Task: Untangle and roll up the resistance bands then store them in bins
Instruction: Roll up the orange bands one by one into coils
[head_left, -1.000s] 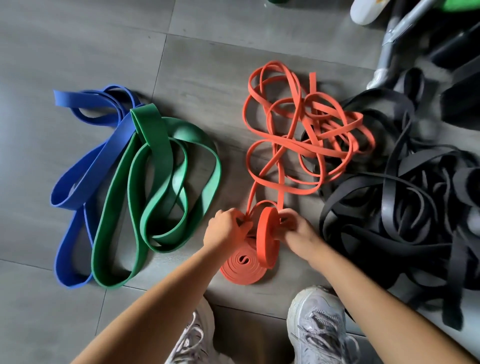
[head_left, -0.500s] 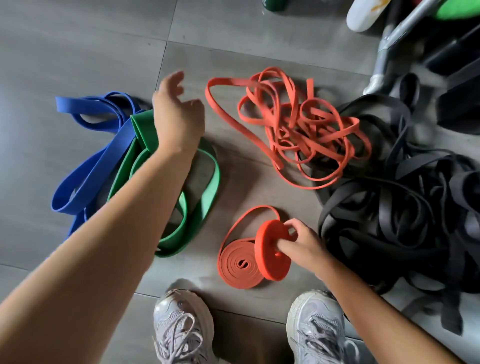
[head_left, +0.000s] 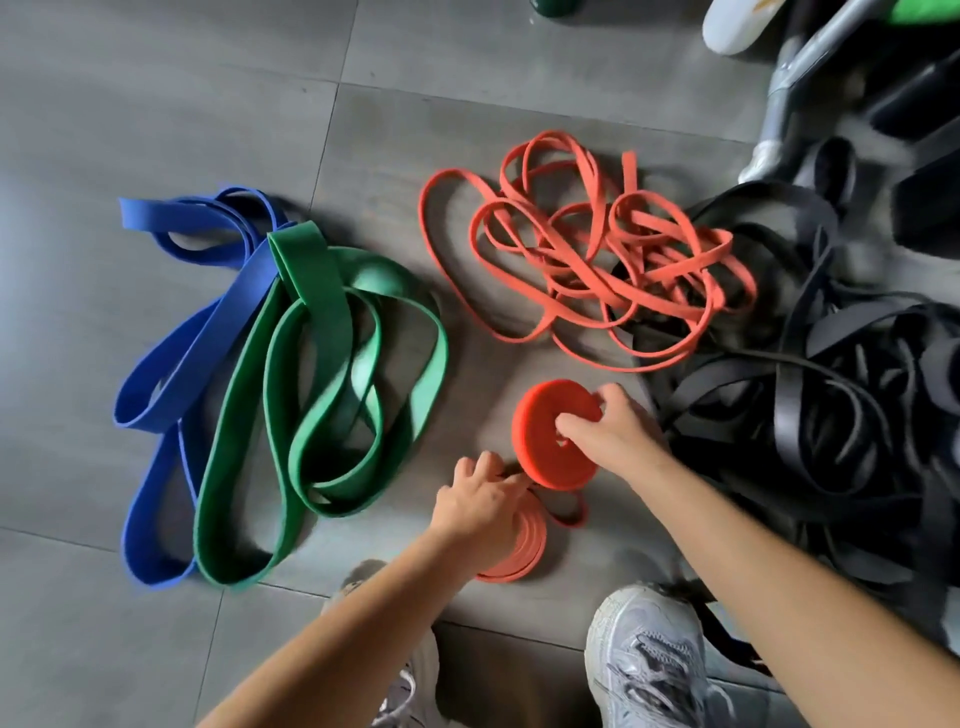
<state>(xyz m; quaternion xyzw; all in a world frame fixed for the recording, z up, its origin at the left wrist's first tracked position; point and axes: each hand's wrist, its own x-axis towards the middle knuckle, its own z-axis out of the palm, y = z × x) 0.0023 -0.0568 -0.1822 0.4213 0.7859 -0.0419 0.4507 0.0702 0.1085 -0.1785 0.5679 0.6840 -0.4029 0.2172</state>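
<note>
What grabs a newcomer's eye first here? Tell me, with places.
The rolled orange rubber band disc at centre, gripped on edge by the right hand. Behind it sprawls a tangled heap of thin orange bands; wide green rubber loops and blue rubber loops lie left, a black band pile right.

We are finding no text, label, brand, number or sign that can be read. We are noting an orange-yellow mark on the white object (head_left: 732, 28) at the top edge; it is blurred and cut by the frame, so we are not reading it. We are checking the rolled orange band (head_left: 532, 447), the green band (head_left: 311, 280), the blue band (head_left: 171, 374) and the grey shoe (head_left: 649, 660): each is showing plain surface or pattern only.
</note>
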